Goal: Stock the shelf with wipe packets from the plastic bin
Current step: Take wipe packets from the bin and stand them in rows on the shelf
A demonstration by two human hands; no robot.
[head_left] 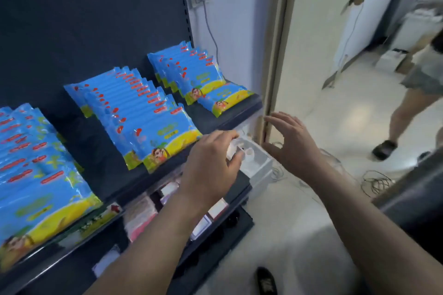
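Left hand [211, 158]: fingers loosely bent, gripping nothing, tips over white container [254, 163] below shelf end; contact not determinable. Right hand [287, 141]: fingers spread wide, thumb apart, empty, just right of left fingertips. Judged: both reaching down for next packet. Container as plastic bin: unconfirmed. Left of fingers, wipe packets [153, 122] lean in rows on shelf [98, 158], faces forward for display. Far row [191, 72] beyond fingertips.

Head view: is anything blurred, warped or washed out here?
Head view: the passer-by at right is motion-blurred; the door frame bows from wide-angle distortion; the floor beyond it is bright, nearly washed out; the front wipe packets look fairly sharp.
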